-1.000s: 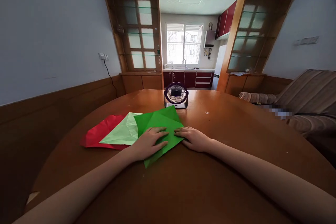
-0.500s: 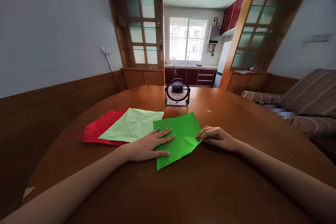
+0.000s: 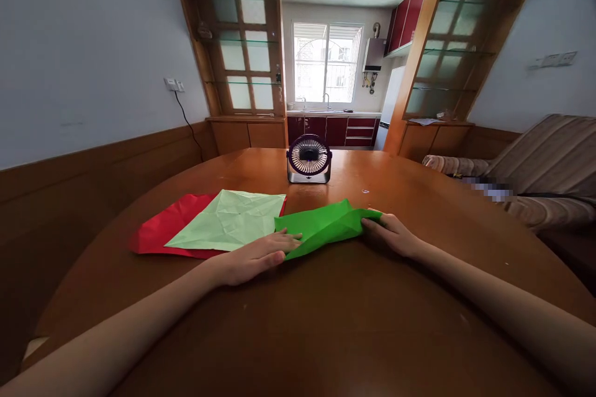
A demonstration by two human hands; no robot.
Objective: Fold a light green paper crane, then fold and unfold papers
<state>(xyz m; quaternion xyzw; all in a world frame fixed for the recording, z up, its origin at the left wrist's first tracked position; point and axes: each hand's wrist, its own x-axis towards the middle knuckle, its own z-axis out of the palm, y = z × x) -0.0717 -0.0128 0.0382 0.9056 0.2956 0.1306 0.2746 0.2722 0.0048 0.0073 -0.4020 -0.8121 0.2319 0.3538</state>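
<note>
At the middle of the frame, on the round brown wooden table (image 3: 326, 322), we see the bright green sheet of folded paper (image 3: 326, 225) lying partly raised, its creases standing up off the surface. Our left hand (image 3: 254, 255) rests flat at the sheet's lower left corner, fingers stretched out and pressing the edge down, thumb against the paper. Our right hand (image 3: 393, 234) pinches the sheet's right-hand tip between thumb and fingers, lifting it slightly. Just left of the green sheet lies the pale green creased square of paper (image 3: 228, 222), overlapping the red sheet of paper (image 3: 161, 234) beneath it; the pale one touches or nearly touches the green sheet's left corner. Above the centre, farther across the table, stands the small dark round desk fan (image 3: 309, 159), well apart from both hands.
</note>
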